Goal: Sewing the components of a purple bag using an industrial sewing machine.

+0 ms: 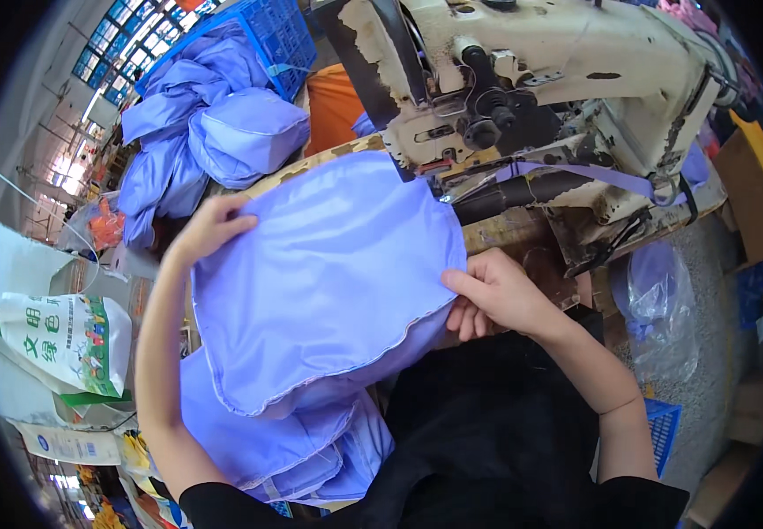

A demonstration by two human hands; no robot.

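Observation:
A lavender sewn fabric piece (329, 264), with a stitched, slightly ruffled edge, spreads across in front of me. Its upper right corner lies under the head of a worn cream sewing machine (611, 53); the needle area is mostly hidden. My left hand (214, 227) grips the fabric's left edge between thumb and fingers. At the lower right edge, my right hand (492, 295) pinches the seam with its thumb on top and fingers curled below. A lavender strip (589, 174) runs along the machine arm toward the needle area. More lavender fabric (311, 450) hangs below, over my lap.
A blue plastic crate (289, 44) and a heap of lavender sewn pieces (245, 132) sit at the far left. A white printed bag (68, 344) stands at left. To the right are a clear plastic bag (664, 309), a blue basket (661, 432) and a cardboard box (746, 198).

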